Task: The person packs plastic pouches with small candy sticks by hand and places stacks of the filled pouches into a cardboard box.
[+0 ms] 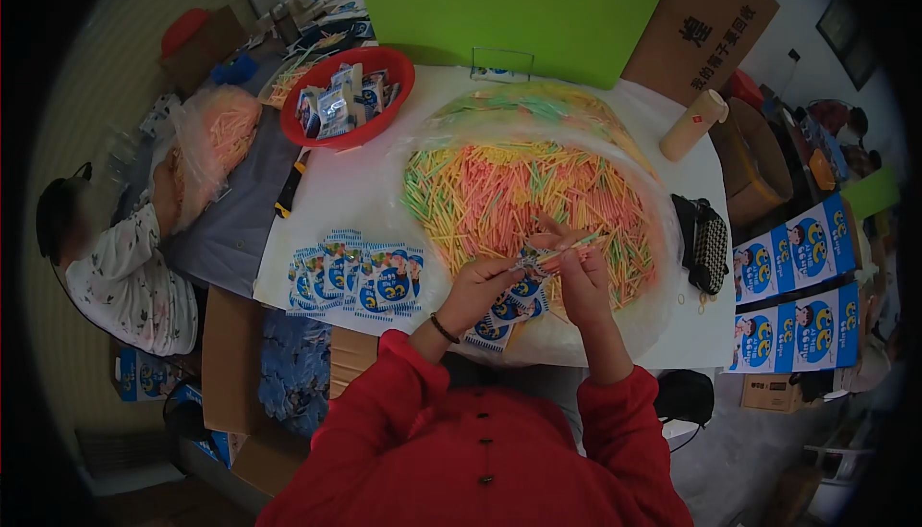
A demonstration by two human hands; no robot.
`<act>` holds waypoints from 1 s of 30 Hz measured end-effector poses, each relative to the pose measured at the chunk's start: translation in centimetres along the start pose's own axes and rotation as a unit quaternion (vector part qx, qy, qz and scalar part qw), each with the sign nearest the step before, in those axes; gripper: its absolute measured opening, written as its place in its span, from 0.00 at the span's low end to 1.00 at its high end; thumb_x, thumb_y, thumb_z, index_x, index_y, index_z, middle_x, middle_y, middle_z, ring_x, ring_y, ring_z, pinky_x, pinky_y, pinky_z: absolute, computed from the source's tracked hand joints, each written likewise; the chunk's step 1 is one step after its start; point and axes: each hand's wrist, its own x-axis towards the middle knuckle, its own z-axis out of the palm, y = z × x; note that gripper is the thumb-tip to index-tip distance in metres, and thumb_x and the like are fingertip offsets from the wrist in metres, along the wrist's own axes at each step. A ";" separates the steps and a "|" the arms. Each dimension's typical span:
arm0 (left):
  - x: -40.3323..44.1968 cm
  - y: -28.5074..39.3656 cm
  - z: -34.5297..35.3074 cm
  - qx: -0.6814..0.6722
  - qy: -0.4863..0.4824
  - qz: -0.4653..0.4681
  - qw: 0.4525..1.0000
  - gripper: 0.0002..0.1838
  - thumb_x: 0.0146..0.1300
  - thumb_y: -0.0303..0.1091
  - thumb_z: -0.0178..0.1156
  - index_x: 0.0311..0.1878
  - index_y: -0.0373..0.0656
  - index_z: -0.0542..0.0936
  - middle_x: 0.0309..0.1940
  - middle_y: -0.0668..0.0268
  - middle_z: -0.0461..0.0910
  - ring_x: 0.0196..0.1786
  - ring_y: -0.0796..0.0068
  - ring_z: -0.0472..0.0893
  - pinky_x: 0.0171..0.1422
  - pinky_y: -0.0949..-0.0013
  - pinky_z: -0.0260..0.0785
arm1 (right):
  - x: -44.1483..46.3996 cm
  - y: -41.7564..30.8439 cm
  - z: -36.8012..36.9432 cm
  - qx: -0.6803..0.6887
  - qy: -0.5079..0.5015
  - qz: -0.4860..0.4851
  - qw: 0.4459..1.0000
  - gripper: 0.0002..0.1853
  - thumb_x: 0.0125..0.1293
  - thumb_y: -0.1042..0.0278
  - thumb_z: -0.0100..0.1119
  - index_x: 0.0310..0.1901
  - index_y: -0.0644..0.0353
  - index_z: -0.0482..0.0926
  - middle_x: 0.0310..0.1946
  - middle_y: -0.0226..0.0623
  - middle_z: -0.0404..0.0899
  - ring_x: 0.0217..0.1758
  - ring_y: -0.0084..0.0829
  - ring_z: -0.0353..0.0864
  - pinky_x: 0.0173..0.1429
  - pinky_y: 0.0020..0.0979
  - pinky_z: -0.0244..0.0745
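The left hand [474, 295] is pinching a small printed packet [527, 266] between thumb and fingers, while the right hand [584, 282] is gripping a few pastel sticks [592, 240] in its fingertips, right beside the packet. Both hands are working close together, well in front of the red top [480, 460], above the near side of a large clear bag [629, 330]; whether the packet is gaping or sealed, I cannot tell. Inside the bag a broad heap of pink, yellow and green sticks [509, 191] is spreading across the white table [331, 191]. More packets [511, 311] are lying just below the hands, and another group of packets [355, 277] is resting to the left, near the table's edge. Farther back, a red bowl [402, 100] is holding further packets, with a cutter [291, 184] lying near it. A cylinder [693, 126] and a dark woven bag [708, 247] are sitting along the right side. At the far left a co-worker [130, 277] is reaching to another clear bag [195, 133] of pink sticks
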 end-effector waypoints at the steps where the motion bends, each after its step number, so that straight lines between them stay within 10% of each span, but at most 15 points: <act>1: 0.0 0.0 -0.1 0.000 0.002 0.001 1.000 0.11 0.67 0.28 0.60 0.49 0.35 0.83 0.34 0.72 0.83 0.36 0.89 0.76 0.41 0.80 0.69 | 0.0 0.1 -0.1 -0.009 -0.012 -0.008 1.000 0.05 0.74 0.64 0.46 0.45 0.54 0.70 0.48 0.42 0.82 0.73 0.43 0.61 0.74 0.49 0.52; 3: -0.2 -0.1 -0.1 0.002 -0.005 0.016 1.000 0.11 0.66 0.28 0.61 0.49 0.35 0.83 0.33 0.73 0.83 0.35 0.89 0.76 0.40 0.81 0.68 | 0.2 0.0 -0.5 -0.018 -0.023 -0.015 0.999 0.05 0.74 0.65 0.46 0.45 0.54 0.70 0.48 0.42 0.82 0.73 0.43 0.61 0.74 0.49 0.52; 5: -0.3 -0.2 0.0 -0.003 0.001 0.003 1.000 0.11 0.66 0.28 0.61 0.49 0.36 0.83 0.33 0.74 0.83 0.35 0.89 0.76 0.40 0.81 0.68 | 0.6 -0.5 -0.9 -0.310 -0.127 -0.038 0.942 0.04 0.74 0.67 0.46 0.45 0.54 0.70 0.48 0.40 0.82 0.72 0.42 0.62 0.74 0.49 0.52; 8: -0.4 -0.3 -0.3 -0.010 0.001 -0.030 0.999 0.10 0.65 0.26 0.61 0.47 0.35 0.83 0.35 0.72 0.83 0.37 0.87 0.77 0.42 0.80 0.69 | 0.2 0.2 -0.3 -0.027 0.009 0.019 0.999 0.07 0.75 0.66 0.46 0.49 0.55 0.71 0.51 0.44 0.81 0.72 0.39 0.62 0.74 0.44 0.53; 14: -0.5 0.2 -0.3 -0.040 0.009 -0.049 0.998 0.09 0.64 0.23 0.61 0.46 0.35 0.84 0.36 0.69 0.84 0.38 0.85 0.80 0.44 0.79 0.71 | 0.0 0.3 -0.4 0.093 0.013 0.003 0.996 0.07 0.75 0.66 0.45 0.48 0.55 0.71 0.49 0.44 0.81 0.73 0.41 0.61 0.73 0.44 0.57; 30: -0.4 -0.3 -0.5 0.001 -0.003 -0.023 1.000 0.12 0.64 0.26 0.61 0.50 0.36 0.83 0.37 0.70 0.85 0.39 0.86 0.80 0.45 0.80 0.72 | 0.5 -0.3 -0.3 -0.065 -0.048 0.009 0.997 0.06 0.74 0.65 0.47 0.44 0.56 0.71 0.49 0.40 0.82 0.71 0.43 0.63 0.74 0.48 0.51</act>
